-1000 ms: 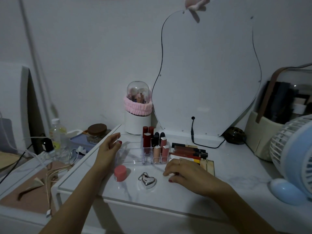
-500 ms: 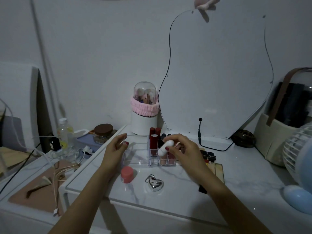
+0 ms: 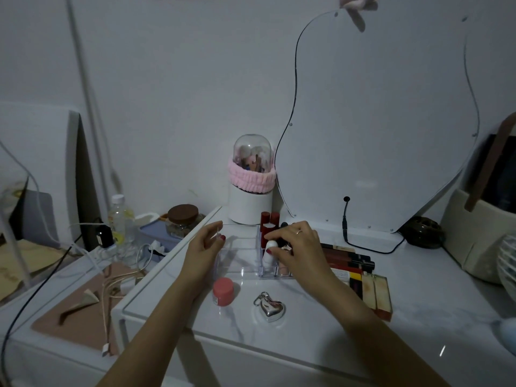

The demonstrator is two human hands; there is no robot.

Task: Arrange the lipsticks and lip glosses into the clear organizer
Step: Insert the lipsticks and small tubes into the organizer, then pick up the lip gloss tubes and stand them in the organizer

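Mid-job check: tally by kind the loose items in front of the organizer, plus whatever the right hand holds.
Pink-capped jar: 1
Silver heart keychain: 1
White tube in the right hand: 1
Total: 3

My right hand (image 3: 297, 248) covers most of the filled slots in the clear organizer (image 3: 240, 268), so I can't count the lipsticks (image 3: 269, 222) behind it. The white tube (image 3: 270, 254) shows only partly under my fingers. The fan (image 3: 506, 263) and bag (image 3: 474, 219) are cut off at the right edge.
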